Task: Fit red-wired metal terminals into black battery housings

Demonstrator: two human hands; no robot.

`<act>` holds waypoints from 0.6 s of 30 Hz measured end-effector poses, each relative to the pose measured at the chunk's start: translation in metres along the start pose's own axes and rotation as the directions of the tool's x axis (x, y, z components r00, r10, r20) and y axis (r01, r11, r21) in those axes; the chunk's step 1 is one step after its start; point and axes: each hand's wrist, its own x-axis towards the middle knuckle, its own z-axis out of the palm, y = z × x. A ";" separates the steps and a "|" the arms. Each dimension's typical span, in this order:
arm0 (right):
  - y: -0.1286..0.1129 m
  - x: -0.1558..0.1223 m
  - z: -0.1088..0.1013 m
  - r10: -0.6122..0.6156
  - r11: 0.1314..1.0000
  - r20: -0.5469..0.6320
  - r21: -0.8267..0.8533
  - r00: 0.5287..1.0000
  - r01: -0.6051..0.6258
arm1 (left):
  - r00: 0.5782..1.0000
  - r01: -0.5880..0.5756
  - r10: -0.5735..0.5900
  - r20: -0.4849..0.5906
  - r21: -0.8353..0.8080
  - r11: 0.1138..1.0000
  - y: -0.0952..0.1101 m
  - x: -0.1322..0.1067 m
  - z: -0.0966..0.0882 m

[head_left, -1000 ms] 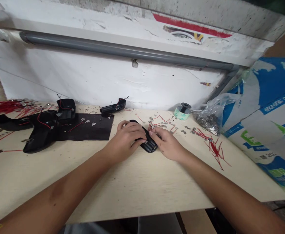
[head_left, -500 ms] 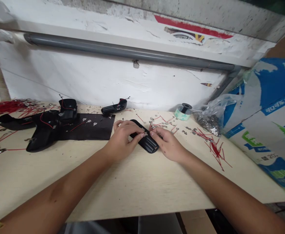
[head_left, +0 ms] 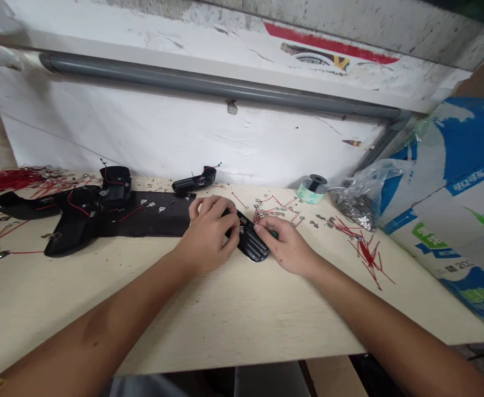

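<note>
A black plastic shell [head_left: 251, 245] with long grooves lies slanted on the table between my hands. My left hand [head_left: 211, 231] arches over its upper end, thumb and fingers closed together. By those fingertips shows a small metal contact [head_left: 241, 227]; what exactly they pinch is hidden. My right hand [head_left: 285, 242] is closed at the shell's right edge, thumb and forefinger near it. Something small and green [head_left: 274, 234] shows inside that hand, mostly covered. Just beyond the right fingertips lie red wires with metal ends [head_left: 273, 212].
Several black shells with red wires, one of them a grooved shell [head_left: 194, 181], stand left and behind. A dark mat [head_left: 155, 223] carries loose contacts. A tape roll [head_left: 310, 193], a bag of metal parts [head_left: 358, 207] and a large printed package [head_left: 452, 209] are on the right.
My left hand has drawn slightly back and left, its fingers more curled and its thumb off the shell's middle. More green shows in my right hand, which has stayed put.
</note>
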 end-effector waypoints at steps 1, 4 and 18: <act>0.000 0.000 0.000 0.000 1.000 -0.004 -0.006 1.000 0.000 | 1.000 -0.001 0.001 0.000 0.005 1.000 0.000 0.000 0.000; -0.001 -0.001 0.000 -0.002 1.000 -0.009 -0.019 1.000 0.001 | 1.000 0.000 0.000 -0.003 0.000 1.000 0.001 0.000 0.001; 0.008 0.005 -0.004 -0.009 1.000 -0.005 -0.015 1.000 0.009 | 0.997 0.073 -0.069 0.036 -0.119 0.990 0.002 0.000 0.001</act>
